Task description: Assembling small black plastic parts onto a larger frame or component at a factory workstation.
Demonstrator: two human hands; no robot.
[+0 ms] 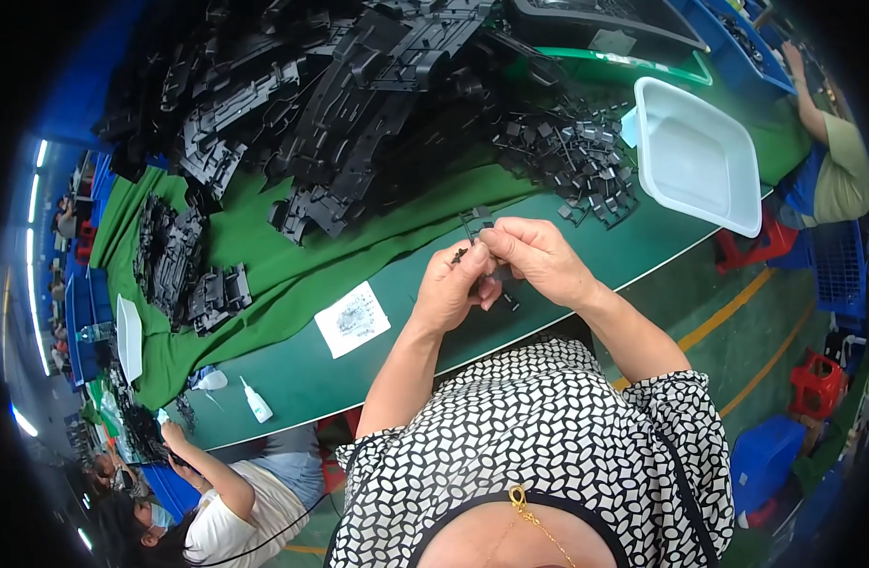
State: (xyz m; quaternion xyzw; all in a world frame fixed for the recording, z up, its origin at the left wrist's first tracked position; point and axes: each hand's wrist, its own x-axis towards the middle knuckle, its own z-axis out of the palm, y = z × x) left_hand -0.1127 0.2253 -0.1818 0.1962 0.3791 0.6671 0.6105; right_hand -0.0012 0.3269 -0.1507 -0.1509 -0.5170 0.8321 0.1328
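Both my hands meet over the near edge of the green table point(434, 327). My left hand point(450, 289) is closed around small black plastic parts point(476, 220), which poke out above and below the fingers. My right hand point(539, 257) pinches at the same parts from the right, fingertips against those of the left. Much of what lies between the fingers is hidden. Just beyond my hands, to the right, lies a heap of small black plastic pieces point(586, 156). A white sheet with grey smudges point(352, 320) lies left of my left hand.
Long black plastic mouldings point(349, 123) are piled at the back on green cloth point(255, 218). A white plastic basin point(700, 156) stands at the right edge. Further left are a smaller stack of black mouldings point(174, 251), a white squeeze bottle point(256, 401) and a co-worker point(250, 502).
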